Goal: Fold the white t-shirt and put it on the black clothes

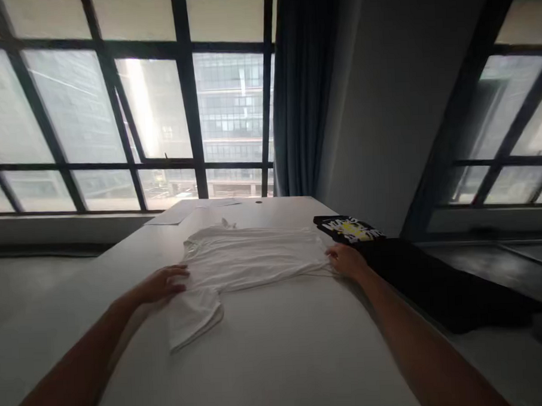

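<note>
Both hands, the left hand [164, 283] and right hand [345, 261], pressed flat and open, pinning a white T-shirt [250, 258] spread smooth across the desk [282, 358].

One white T-shirt [250, 255] between two hands; one black printed garment [350, 229] just beyond the right hand [345, 261]; one table [277, 346].

The white T-shirt [250, 255] lies folded in half and flat on the pale surface [282, 352], its length running left to right, one short sleeve drooping toward the near-left corner.
</note>
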Demonstrator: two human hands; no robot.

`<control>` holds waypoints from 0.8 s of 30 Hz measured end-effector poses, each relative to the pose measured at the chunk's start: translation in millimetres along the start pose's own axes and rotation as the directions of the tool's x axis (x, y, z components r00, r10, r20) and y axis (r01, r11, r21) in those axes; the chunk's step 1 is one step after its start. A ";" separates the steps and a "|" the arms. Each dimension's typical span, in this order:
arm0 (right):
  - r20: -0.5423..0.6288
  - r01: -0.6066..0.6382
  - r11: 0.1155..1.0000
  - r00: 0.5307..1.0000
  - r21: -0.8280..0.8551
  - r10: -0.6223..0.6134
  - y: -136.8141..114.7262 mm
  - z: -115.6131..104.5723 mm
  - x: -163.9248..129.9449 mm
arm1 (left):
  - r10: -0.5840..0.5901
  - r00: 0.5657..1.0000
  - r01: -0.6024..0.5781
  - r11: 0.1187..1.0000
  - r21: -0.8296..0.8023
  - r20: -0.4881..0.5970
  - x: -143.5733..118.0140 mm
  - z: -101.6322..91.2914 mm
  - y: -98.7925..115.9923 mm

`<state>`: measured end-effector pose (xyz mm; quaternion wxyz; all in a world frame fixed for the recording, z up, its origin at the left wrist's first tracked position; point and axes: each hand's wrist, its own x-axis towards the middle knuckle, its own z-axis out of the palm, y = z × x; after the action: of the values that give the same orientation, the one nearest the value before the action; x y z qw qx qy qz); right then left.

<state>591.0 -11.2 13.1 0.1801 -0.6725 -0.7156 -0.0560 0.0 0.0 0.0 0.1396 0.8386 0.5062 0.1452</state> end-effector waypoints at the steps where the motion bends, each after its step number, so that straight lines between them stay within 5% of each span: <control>1: 0.084 0.075 0.996 0.993 0.046 -0.078 -0.2 1.9 -1.1 | 0.006 0.999 -0.005 1.000 0.018 -0.041 1.4 -0.3 3.7; 5: 0.208 0.218 0.969 0.949 0.116 -0.238 -3.1 3.9 -3.8 | 0.057 0.998 -0.056 0.998 0.025 -0.041 3.2 -3.5 21.2; 10: 0.166 0.143 0.987 0.974 0.071 -0.153 -4.7 -1.8 -3.9 | 0.107 0.972 -0.103 0.994 -0.032 0.210 -2.2 -2.1 43.3; 16: 0.236 0.052 0.998 0.970 0.042 -0.060 0.7 1.7 0.2 | 0.048 0.956 -0.049 0.999 -0.002 0.288 1.2 11.6 51.7; 19: 0.170 0.046 0.996 0.984 0.073 -0.058 -0.7 -11.7 2.2 | 0.061 0.954 -0.063 0.998 -0.001 0.295 2.4 11.3 52.9; 24: 0.140 0.067 0.916 0.981 0.396 -0.133 11.8 -52.2 -7.1 | 0.027 0.946 -0.027 1.000 -0.007 0.323 -3.0 0.0 57.4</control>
<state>612.3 -33.6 57.4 0.2476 -0.5879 -0.7584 0.1339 45.1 -28.4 21.5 0.2195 0.8577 0.4649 0.0083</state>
